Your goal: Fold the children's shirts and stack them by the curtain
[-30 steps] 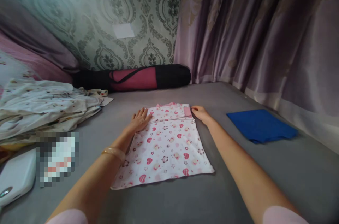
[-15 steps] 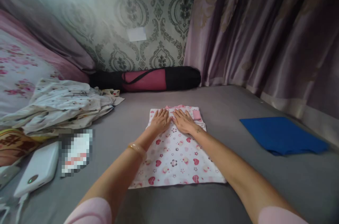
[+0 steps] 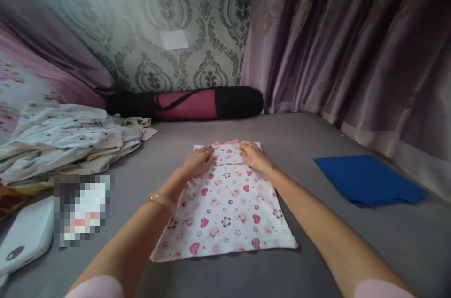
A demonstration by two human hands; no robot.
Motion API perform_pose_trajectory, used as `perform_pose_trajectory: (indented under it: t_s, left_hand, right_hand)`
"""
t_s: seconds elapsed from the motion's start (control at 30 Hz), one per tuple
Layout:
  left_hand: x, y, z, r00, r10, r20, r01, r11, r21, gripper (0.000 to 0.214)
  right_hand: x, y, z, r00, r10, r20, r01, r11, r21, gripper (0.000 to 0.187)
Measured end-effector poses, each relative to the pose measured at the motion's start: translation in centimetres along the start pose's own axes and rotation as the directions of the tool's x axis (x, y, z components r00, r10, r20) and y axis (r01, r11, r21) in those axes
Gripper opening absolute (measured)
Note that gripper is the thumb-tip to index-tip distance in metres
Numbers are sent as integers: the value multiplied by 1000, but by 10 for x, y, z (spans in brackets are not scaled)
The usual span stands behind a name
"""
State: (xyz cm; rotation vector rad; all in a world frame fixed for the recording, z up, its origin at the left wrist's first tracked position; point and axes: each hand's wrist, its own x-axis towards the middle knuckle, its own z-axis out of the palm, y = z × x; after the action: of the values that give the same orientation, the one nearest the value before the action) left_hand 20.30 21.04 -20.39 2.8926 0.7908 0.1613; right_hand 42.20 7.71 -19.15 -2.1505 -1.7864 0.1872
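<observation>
A white child's shirt (image 3: 232, 204) with red hearts, flowers and small figures lies flat in front of me, its pink-trimmed neck at the far end. Across its upper part runs a folded band of the same cloth. My left hand (image 3: 200, 160) rests on the upper left of the shirt, fingers stretched out over the band's left end. On the upper right lies my right hand (image 3: 254, 156), its fingers slightly bent and touching the cloth. Neither hand grips anything that I can see.
A folded blue cloth (image 3: 368, 180) lies to the right on the grey sheet. At the left are a pile of pale patterned fabric (image 3: 70, 136), a white power bank (image 3: 30, 232) and a blurred-out item (image 3: 86, 213). A black and dark-pink long bag (image 3: 190, 104) lies along the wall.
My hands have moved apart from the middle of the shirt's upper part towards its two sides, uncovering the folded band. The view has shifted slightly.
</observation>
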Motion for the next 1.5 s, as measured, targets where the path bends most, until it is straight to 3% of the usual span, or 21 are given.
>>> perform_pose_trajectory:
  t_s: [0.1, 0.23, 0.37, 0.53, 0.77, 0.87, 0.93, 1.0, 1.1, 1.23, 1.37, 1.5]
  left_hand:
    - [-1, -7, -1, 999, 22, 26, -22, 1000, -1, 62]
    - [-5, -9, 5, 999, -53, 0, 53, 999, 1, 69]
    - [-5, -12, 13, 984, -172, -46, 172, 985, 5, 69]
    - [-4, -17, 18, 975, -218, -30, 218, 976, -8, 69]
    - [-4, -14, 14, 977, -213, -26, 214, 977, 28, 69]
    - [-7, -7, 7, 971, -204, -124, 217, 971, 101, 66]
    - [-11, 4, -1, 961, -142, -237, 186, 967, 174, 67]
    - [-19, 20, -9, 958, -63, -280, 128, 967, 220, 65]
    - [-38, 50, -12, 987, 52, -153, -19, 978, 206, 57]
    - [-73, 75, 1, 978, 205, 36, -208, 972, 106, 56]
    - [-107, 63, 6, 988, 128, 87, -130, 991, 19, 64]
    - [-141, 39, -6, 988, 48, 145, -48, 999, -5, 65]
  right_hand:
    - [-10, 5, 6, 988, -70, -141, 59, 995, -78, 31]
    - [-16, 8, 14, 974, -62, -217, 30, 989, -148, 38]
    - [-14, 16, 14, 993, 24, -117, -44, 985, -170, 53]
    - [-15, 33, 8, 999, -44, 9, 45, 992, -118, 62]
    - [-15, 47, 11, 996, -89, -16, 88, 995, -39, 59]
    - [-16, 42, 6, 997, -73, -4, 73, 996, -45, 57]
    - [-20, 32, 1, 998, -57, -40, 54, 995, -87, 56]
    - [-30, 17, -3, 993, -73, -89, 61, 989, -135, 55]
    - [-55, -10, -4, 988, -149, -50, 142, 981, -129, 53]
    - [-98, -35, 1, 974, -176, 141, 179, 984, -13, 58]
    - [-135, -37, -4, 965, -165, 206, 165, 986, 15, 59]
    - [-175, -33, -16, 954, -174, 244, 166, 985, 54, 57]
